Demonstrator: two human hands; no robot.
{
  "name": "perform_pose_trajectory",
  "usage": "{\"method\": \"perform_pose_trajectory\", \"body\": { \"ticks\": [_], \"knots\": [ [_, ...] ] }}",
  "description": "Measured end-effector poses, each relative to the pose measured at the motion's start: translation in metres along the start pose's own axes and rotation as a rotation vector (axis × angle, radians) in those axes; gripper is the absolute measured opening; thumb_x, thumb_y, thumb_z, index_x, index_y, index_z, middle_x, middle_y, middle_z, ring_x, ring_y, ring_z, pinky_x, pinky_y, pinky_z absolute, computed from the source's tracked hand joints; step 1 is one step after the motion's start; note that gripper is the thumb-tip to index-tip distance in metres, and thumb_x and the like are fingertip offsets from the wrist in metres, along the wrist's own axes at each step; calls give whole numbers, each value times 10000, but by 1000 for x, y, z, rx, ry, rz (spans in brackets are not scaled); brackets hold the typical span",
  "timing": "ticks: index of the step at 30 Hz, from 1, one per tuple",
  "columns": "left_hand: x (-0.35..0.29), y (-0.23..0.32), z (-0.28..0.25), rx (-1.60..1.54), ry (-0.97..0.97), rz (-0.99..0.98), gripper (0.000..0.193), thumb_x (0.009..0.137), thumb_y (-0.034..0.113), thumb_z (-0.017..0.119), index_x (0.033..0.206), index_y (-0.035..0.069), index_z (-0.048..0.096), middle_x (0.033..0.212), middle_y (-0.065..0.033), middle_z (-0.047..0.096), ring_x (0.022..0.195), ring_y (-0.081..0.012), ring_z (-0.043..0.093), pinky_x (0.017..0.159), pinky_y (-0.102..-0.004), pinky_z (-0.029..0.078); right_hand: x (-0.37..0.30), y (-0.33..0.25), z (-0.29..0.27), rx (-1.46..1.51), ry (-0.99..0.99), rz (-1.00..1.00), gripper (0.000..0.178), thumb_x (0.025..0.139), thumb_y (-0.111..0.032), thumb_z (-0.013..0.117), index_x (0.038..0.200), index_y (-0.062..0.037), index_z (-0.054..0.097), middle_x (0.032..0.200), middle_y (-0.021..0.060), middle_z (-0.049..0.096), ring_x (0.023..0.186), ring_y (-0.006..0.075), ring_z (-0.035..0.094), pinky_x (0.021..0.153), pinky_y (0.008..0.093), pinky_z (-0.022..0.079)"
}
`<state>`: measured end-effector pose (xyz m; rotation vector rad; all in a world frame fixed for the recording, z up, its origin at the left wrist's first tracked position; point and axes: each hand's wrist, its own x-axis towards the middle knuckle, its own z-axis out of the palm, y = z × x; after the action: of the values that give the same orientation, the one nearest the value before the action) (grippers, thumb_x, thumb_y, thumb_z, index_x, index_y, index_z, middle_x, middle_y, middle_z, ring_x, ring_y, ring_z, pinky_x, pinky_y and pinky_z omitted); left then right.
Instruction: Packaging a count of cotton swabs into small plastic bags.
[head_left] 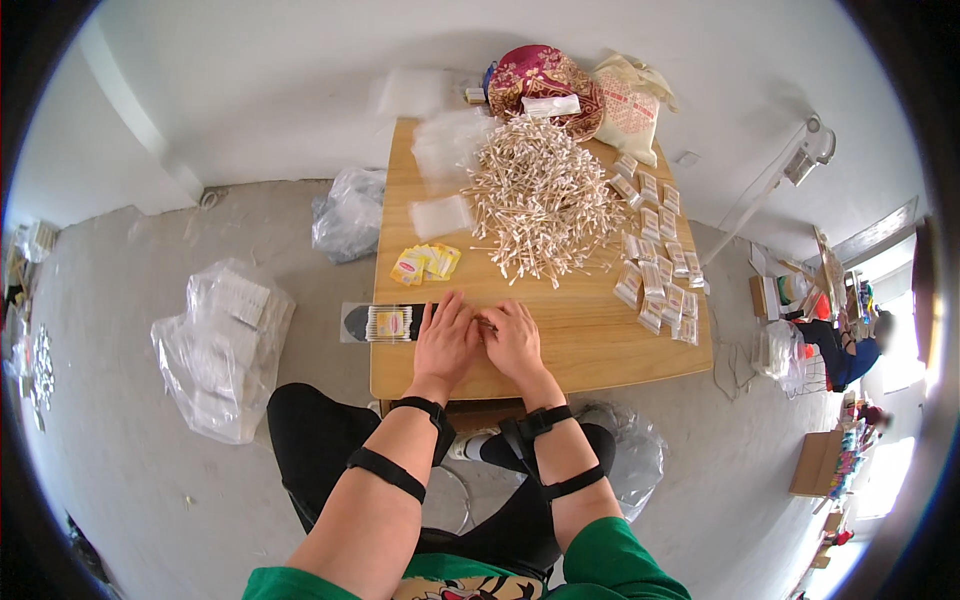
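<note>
My left hand [447,338] lies palm down near the front edge of the wooden table, its fingers stretched forward over the right end of a black flat strip [357,322]. Close beside it, my right hand [514,342] has its fingers curled in toward the left hand; whatever is at its fingertips is hidden. On the strip, left of my left hand, sits a small pack of cotton swabs [388,323] with a yellow and white label card. A clear plastic sleeve [350,335] shows around the strip's left end. Yellow label cards [425,263] lie fanned just beyond.
A large heap of loose cotton swabs [545,195] covers the table's middle, with clear bags [440,217] to its left. Several filled swab packs [655,285] are at right. Behind stand a patterned cloth bundle [535,80] and cream sack [630,105]. A plastic bag [225,350] rests on the floor.
</note>
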<state>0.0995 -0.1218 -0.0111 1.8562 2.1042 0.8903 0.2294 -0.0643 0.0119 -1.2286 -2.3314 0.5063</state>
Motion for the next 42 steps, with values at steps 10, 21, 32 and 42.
{"method": "perform_pose_trajectory", "body": {
  "ticks": [10, 21, 32, 42],
  "knots": [
    [-3, -1, -5, -66, 48, 25, 175, 922, 194, 559, 1007, 47, 604, 1212, -121, 544, 1294, -288, 443, 1128, -471, 292, 45, 32, -6, -193, 211, 310, 200, 827, -204, 662, 973, -74, 620, 1007, 148, 618, 987, 333, 594, 805, 430, 503],
    [0, 2, -7, -47, 77, 15, 310, 917, 208, 555, 1176, 39, 571, 1333, -149, 507, 1287, -292, 449, 1125, -445, 295, -2, 21, -6, -250, 180, 339, 92, 837, -132, 611, 884, -60, 578, 934, 131, 613, 905, 328, 602, 761, 440, 494],
    [0, -2, 0, 4, 25, 17, 253, 923, 253, 555, 1081, 63, 611, 1336, -123, 505, 1318, -270, 421, 1123, -454, 289, 49, 30, 11, 82, 306, 279, 222, 837, -176, 681, 994, -72, 563, 851, 104, 624, 841, 334, 616, 733, 413, 492],
    [-1, 1, -5, -16, 108, 40, 181, 898, 203, 592, 1005, 57, 602, 1252, -135, 549, 1269, -295, 464, 1104, -461, 311, 28, 33, 14, 258, 351, 390, 99, 844, -65, 645, 924, -36, 595, 795, 115, 659, 720, 262, 647, 669, 362, 505]
  ]
}}
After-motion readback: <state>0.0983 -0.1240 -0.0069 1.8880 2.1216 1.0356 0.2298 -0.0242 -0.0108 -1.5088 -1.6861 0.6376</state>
